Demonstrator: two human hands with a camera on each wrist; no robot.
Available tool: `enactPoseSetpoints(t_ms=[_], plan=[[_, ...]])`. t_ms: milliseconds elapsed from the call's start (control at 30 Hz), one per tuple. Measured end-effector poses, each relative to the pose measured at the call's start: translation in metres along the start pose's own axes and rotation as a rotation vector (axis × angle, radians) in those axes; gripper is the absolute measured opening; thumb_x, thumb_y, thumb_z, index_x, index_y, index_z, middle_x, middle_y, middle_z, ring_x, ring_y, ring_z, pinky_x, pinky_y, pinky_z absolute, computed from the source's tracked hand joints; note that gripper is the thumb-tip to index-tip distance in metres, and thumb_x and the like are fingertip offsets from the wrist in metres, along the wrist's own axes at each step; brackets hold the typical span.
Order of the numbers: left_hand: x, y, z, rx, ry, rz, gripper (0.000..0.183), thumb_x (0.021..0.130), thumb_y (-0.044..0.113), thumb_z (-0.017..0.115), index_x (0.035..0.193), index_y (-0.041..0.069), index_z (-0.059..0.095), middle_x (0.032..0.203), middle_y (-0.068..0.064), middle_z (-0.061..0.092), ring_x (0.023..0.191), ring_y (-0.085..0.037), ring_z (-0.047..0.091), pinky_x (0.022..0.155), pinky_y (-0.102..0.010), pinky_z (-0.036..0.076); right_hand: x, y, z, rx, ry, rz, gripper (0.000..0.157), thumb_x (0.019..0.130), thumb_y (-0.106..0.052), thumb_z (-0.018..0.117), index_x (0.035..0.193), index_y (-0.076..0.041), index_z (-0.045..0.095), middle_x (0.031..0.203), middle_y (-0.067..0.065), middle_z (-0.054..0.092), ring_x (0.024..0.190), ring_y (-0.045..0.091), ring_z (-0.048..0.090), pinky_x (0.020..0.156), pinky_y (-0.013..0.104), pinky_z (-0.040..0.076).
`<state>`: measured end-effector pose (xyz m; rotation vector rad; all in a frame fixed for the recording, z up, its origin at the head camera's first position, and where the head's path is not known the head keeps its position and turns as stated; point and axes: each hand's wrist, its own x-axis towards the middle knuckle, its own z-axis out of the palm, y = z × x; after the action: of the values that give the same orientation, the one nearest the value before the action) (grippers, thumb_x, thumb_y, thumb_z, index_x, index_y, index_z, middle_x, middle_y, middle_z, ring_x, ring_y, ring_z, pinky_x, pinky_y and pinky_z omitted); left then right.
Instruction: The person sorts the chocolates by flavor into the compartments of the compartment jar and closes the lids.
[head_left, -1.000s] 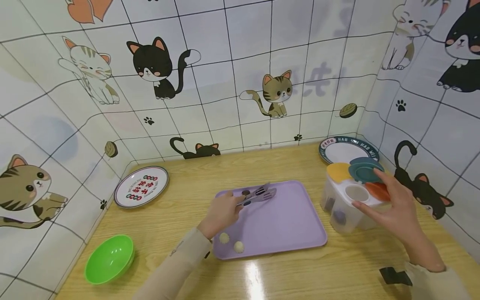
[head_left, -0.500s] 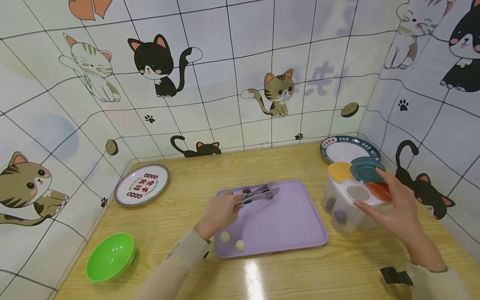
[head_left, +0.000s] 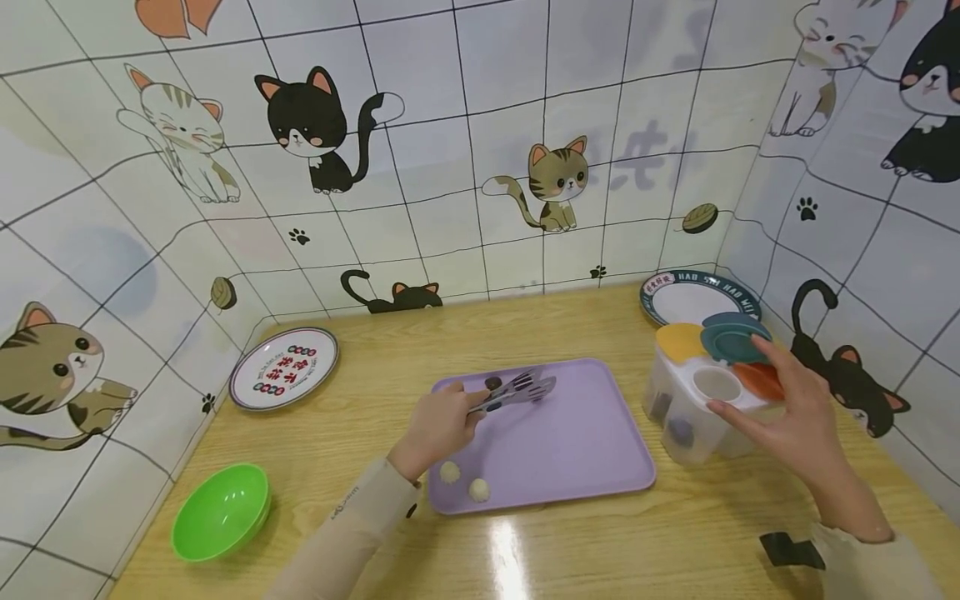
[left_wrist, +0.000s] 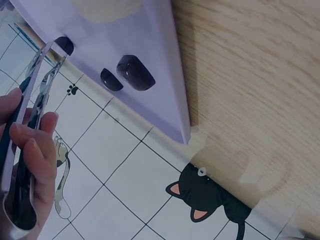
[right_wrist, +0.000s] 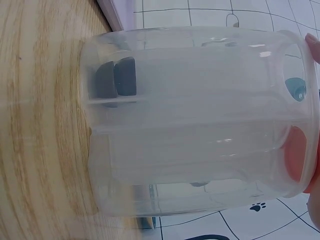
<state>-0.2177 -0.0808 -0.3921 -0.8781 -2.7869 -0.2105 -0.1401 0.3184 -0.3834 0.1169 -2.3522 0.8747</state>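
Observation:
My left hand (head_left: 442, 425) grips metal tongs (head_left: 513, 392) over the lilac tray (head_left: 570, 450). In the left wrist view, the tong tips reach a dark, glossy piece (left_wrist: 64, 45) on the tray. Two more dark pieces, a small one (left_wrist: 111, 80) and a larger one (left_wrist: 136, 73), lie near the tray's corner. My right hand (head_left: 802, 408) holds the clear storage container (head_left: 693, 442) at its top, thumb at the front rim and index finger against the raised teal lid (head_left: 735, 340). Below that lid, a round opening shows. Dark pieces (right_wrist: 117, 79) sit inside the container.
Two pale round pieces (head_left: 478, 490) lie at the tray's near left corner. A green bowl (head_left: 221, 512) stands at the left, with a printed plate (head_left: 285, 367) behind it. Another plate (head_left: 701, 296) sits behind the container. Cat-patterned walls (head_left: 420, 208) enclose the table.
The tong tips have shifted only slightly over the tray, lately a little left. The right hand keeps its hold at the container and raised lid.

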Motion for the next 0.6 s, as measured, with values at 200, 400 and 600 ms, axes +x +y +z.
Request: enactPoseSetpoints(t_ms=[200, 400, 600], plan=[[-0.0021, -0.002, 0.0019, -0.062, -0.052, -0.049, 0.031, 0.08, 0.021, 0.063, 0.112, 0.021, 0.064, 0.072, -0.003, 0.059, 0.053, -0.009, 0.038, 0.037, -0.02, 0.028, -0.0009, 0.0001, -0.0004, -0.003, -0.01, 0.001, 0.093, 0.058, -0.018, 0.08, 0.138, -0.019, 0.032, 0.135, 0.025, 0.037, 0.123, 0.041, 0.032, 0.103, 0.058, 0.009], [-0.0028, -0.0028, 0.0044, -0.088, -0.041, -0.069, 0.027, 0.081, 0.019, 0.061, 0.107, 0.024, 0.066, 0.069, 0.0, 0.057, 0.051, -0.007, 0.035, 0.038, -0.019, 0.028, -0.0006, -0.0004, -0.0011, -0.003, -0.009, 0.002, 0.092, 0.059, -0.017, 0.08, 0.138, -0.019, 0.032, 0.135, 0.024, 0.037, 0.122, 0.042, 0.031, 0.104, 0.058, 0.009], [-0.0033, -0.0016, 0.0039, -0.087, -0.006, -0.052, 0.026, 0.082, 0.021, 0.061, 0.106, 0.025, 0.067, 0.063, 0.002, 0.052, 0.047, -0.005, 0.029, 0.036, -0.018, 0.025, -0.001, -0.0007, -0.0016, -0.008, -0.022, 0.007, 0.09, 0.062, -0.02, 0.079, 0.138, -0.019, 0.031, 0.136, 0.024, 0.035, 0.12, 0.045, 0.031, 0.103, 0.059, 0.008]])
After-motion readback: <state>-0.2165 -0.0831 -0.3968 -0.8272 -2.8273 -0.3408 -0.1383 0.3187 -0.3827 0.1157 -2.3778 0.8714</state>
